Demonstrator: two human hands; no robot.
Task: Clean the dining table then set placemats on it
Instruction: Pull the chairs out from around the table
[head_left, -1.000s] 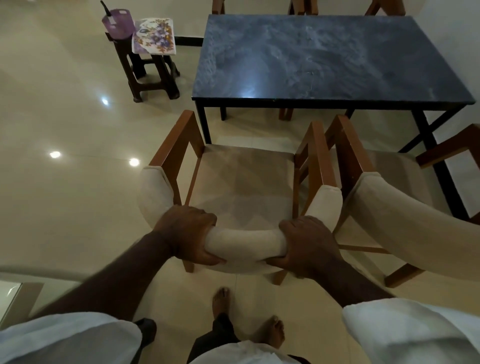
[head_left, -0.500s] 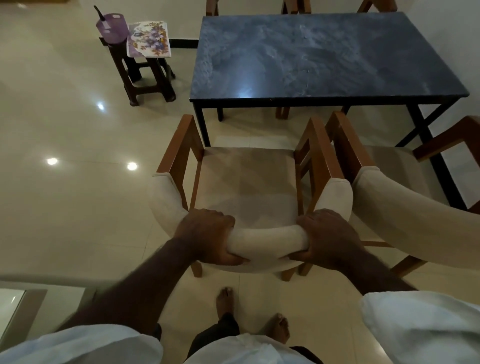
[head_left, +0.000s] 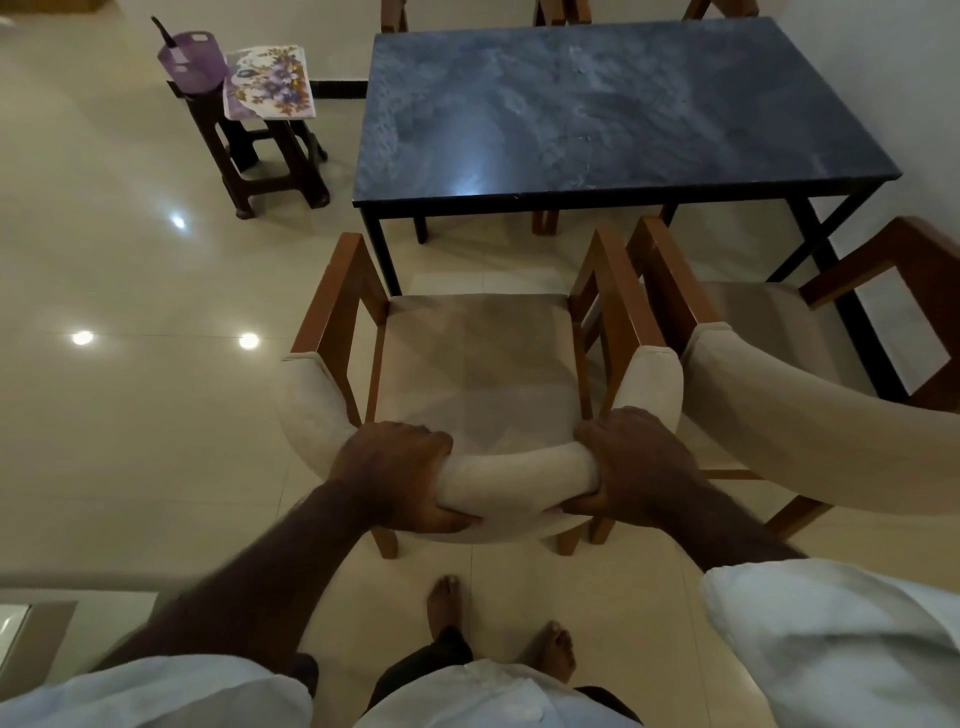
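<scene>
— Between the person and the dining table (head_left: 623, 114), what stands in the way?

— An armchair (head_left: 478, 364) with a wooden frame and beige seat, facing the table's near edge. A second armchair (head_left: 769, 405) stands just beside it on the right, their wooden arms almost touching. Tops of more chairs (head_left: 563, 8) show past the far edge.

— And the hands?

— Both grip the padded backrest (head_left: 519, 478). The left hand (head_left: 395, 473) wraps its left part, fingers over the top, thumb underneath. The right hand (head_left: 639, 462) does the same at the right end. Bare feet (head_left: 447, 603) stand just behind the chair.

— The room?

— A glossy cream tiled floor (head_left: 130, 415) reflecting ceiling lights; a pale wall on the right.

— The table itself?

— Rectangular, a dark blue-grey marbled top on a black metal frame, with a glint of light near its front edge.

— Anything for laying it?

— A floral placemat (head_left: 270, 78) lies on a dark stool (head_left: 270, 156) left of the table, next to a purple container (head_left: 189, 57) with a dark handle sticking out.
</scene>
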